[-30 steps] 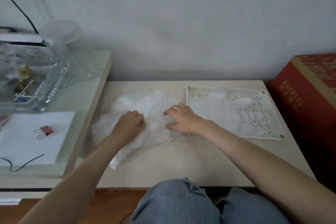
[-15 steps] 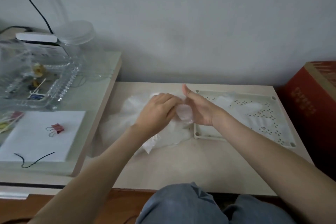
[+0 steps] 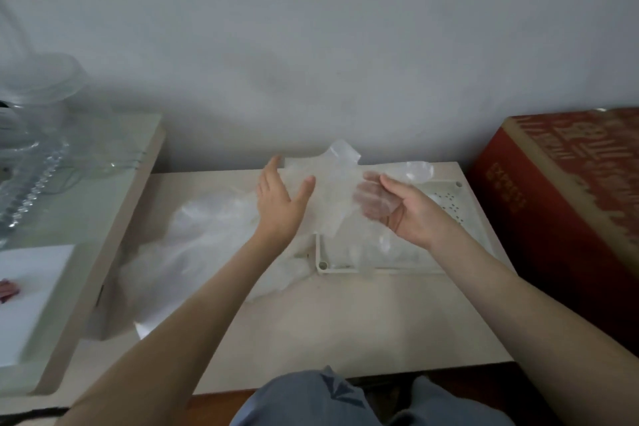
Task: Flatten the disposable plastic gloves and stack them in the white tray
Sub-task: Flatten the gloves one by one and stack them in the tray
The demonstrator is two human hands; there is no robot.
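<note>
A clear disposable plastic glove (image 3: 332,194) hangs in the air between my hands, above the far edge of the table. My right hand (image 3: 411,214) pinches its right side, thumb on top and fingers showing through the film. My left hand (image 3: 281,204) lies against its left side with straight fingers and the thumb spread. The white perforated tray (image 3: 345,268) sits below, at the right, with flat gloves (image 3: 394,252) in it. A loose pile of crumpled gloves (image 3: 207,235) lies on the table to the left.
A red cardboard box (image 3: 553,201) stands right of the table. At the left is a raised side table (image 3: 103,235) with clear plastic containers (image 3: 34,149) and a white pad (image 3: 31,287). A wall is close behind. My knees (image 3: 345,401) are at the table's front edge.
Both hands left the pile, lifted one glove and have now pulled it apart in the air over the tray's left end. The camera has swung to the right.
</note>
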